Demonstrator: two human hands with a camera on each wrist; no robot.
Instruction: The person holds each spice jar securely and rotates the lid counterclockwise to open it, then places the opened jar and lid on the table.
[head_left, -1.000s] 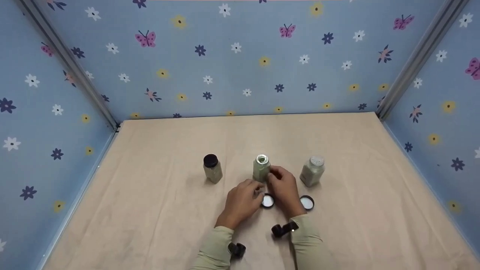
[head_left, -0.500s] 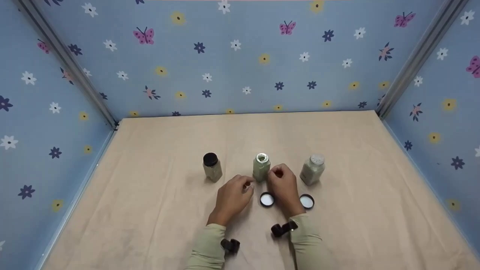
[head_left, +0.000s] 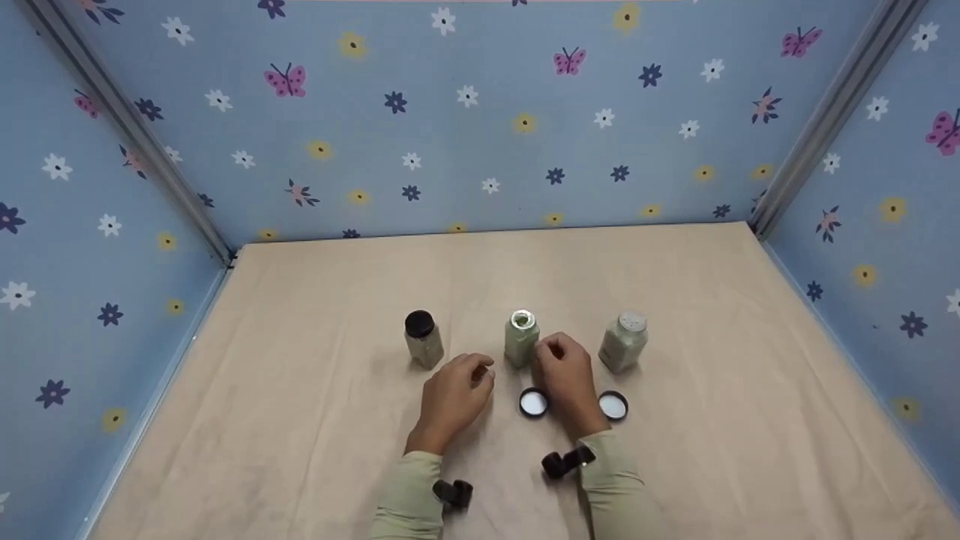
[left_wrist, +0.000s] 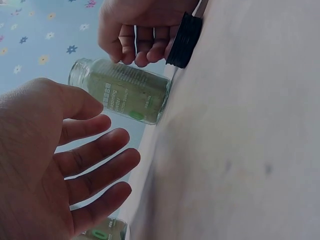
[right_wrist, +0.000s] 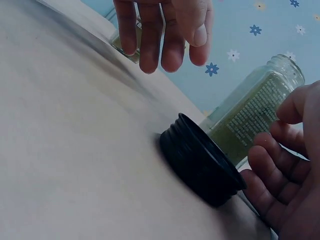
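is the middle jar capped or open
Open: the middle jar stands upright with a bare mouth, and a black cap lies on the table before it.

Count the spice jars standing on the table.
3, in a row: the capped jar at left, the open middle jar beside the right hand, the shaker-top jar at right. None seems hidden.

Beige cloth table (head_left: 300,337), blue flowered walls (head_left: 480,135) around.

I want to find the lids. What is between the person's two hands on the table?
In the head view, a black cap lying upside down, white inside showing, sits between the left hand and the right hand, just before the open middle jar.
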